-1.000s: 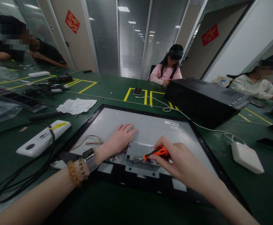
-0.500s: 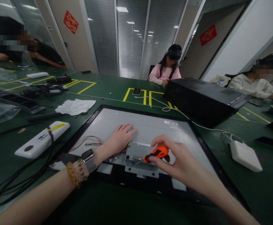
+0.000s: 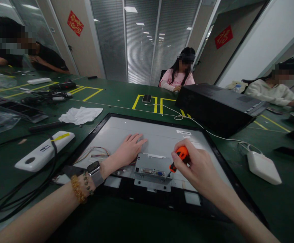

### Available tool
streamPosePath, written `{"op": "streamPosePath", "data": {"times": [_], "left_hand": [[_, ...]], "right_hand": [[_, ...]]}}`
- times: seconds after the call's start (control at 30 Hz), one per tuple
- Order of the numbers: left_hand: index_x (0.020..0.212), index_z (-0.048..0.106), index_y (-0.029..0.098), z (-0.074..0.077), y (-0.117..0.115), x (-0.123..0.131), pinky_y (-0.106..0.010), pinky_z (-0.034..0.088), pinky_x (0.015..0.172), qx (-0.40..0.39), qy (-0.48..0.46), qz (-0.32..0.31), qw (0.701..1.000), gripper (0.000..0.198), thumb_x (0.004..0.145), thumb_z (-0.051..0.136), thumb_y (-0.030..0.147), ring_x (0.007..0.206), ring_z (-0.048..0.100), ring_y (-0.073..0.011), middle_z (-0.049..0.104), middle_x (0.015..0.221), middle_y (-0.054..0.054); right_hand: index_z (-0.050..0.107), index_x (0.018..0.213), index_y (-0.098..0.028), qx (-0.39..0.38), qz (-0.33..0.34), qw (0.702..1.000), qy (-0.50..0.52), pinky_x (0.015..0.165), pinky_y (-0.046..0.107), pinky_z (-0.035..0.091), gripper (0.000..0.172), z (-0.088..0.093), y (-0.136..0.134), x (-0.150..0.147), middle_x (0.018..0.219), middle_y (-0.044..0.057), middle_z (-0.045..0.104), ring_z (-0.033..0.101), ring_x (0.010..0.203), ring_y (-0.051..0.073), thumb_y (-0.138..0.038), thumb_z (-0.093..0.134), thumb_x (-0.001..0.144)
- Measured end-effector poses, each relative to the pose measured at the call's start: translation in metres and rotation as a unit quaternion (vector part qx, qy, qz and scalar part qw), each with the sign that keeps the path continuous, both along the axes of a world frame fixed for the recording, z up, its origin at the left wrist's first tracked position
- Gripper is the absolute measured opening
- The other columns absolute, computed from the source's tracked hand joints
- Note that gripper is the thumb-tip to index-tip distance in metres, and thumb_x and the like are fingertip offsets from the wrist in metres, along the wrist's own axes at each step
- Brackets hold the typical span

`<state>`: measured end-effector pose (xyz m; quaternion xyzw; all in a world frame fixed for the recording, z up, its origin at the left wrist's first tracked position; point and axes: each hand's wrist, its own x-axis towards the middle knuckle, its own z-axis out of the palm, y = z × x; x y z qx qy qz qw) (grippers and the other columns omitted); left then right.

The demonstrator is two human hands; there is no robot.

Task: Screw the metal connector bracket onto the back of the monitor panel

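Note:
A flat display panel [image 3: 159, 135] with a black frame and grey metal back lies in front of me. Fingers stretched out, my left hand [image 3: 130, 148] rests flat on the metal back, left of a small metal bracket [image 3: 150, 162] with video ports. My right hand [image 3: 195, 162] grips an orange and black screwdriver [image 3: 182, 153] by its handle. The shaft slants down to the left, and its tip is at the bracket's right end, beside the blue port [image 3: 159, 173]. Whether the tip sits in a screw is too small to tell. Thin coloured wires [image 3: 96, 151] lie left of the bracket.
A white device [image 3: 44, 152] with yellow tape and black cables lies at left, near a crumpled tissue [image 3: 81, 115]. A large black casing [image 3: 217, 108] stands behind the panel. A white adapter [image 3: 263, 167] with its cable is at right. Other people sit around the green table [image 3: 116, 92].
My right hand has moved the screwdriver rightward along the bracket and tilted it more upright, uncovering the blue port. My left hand stays where it was.

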<state>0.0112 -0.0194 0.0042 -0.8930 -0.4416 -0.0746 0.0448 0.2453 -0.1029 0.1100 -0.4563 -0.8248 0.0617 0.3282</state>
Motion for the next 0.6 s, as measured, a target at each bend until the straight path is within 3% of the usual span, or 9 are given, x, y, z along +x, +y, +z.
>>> {"op": "streamPosePath", "data": {"times": [0.6], "left_hand": [[0.14,0.044,0.019,-0.0001,-0.0007,-0.0009,-0.05,0.032,0.11,0.002,-0.007,0.0,1.0,0.043,0.098,0.041,0.013,0.137,0.038,-0.0286,0.043,0.147,-0.015]], "right_hand": [[0.049,0.084,-0.022,-0.014,0.0,0.999,-0.042,0.045,0.025,0.032,0.015,-0.0033,0.0018,-0.0017,0.055,-0.003,0.056,0.047,0.04,0.012,-0.032,0.044,0.093]]}}
